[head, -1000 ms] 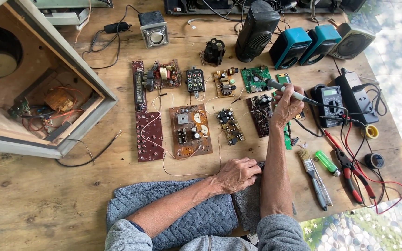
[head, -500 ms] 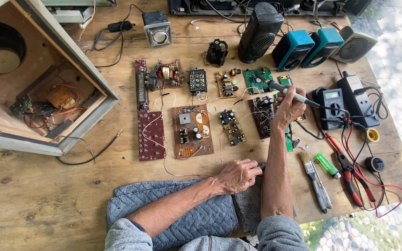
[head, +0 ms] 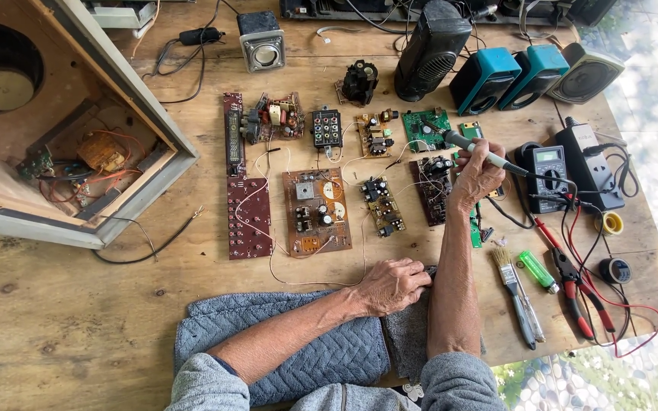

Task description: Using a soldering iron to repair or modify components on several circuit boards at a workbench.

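My right hand (head: 478,176) holds a soldering iron (head: 475,150) like a pen, its tip pointing up-left over a green circuit board (head: 426,128) and a dark board (head: 432,189). My left hand (head: 390,285) rests with fingers curled on the edge of a grey-blue quilted cloth (head: 321,346) at the table's near side. Several more circuit boards lie in rows in the middle: a brown one (head: 315,211), a dark red strip board (head: 248,217) and a small yellow one (head: 382,205).
An open wooden speaker cabinet (head: 62,129) with wiring fills the left. Small speakers (head: 496,76) line the far edge. A multimeter (head: 547,171), black power unit (head: 589,164), red-handled pliers (head: 573,293), brush (head: 513,293), green lighter (head: 537,271) and tape rolls (head: 612,223) lie at right near the table edge.
Both hands stay nearly where they were. The view has shifted slightly, and the soldering iron remains over the boards at the right.
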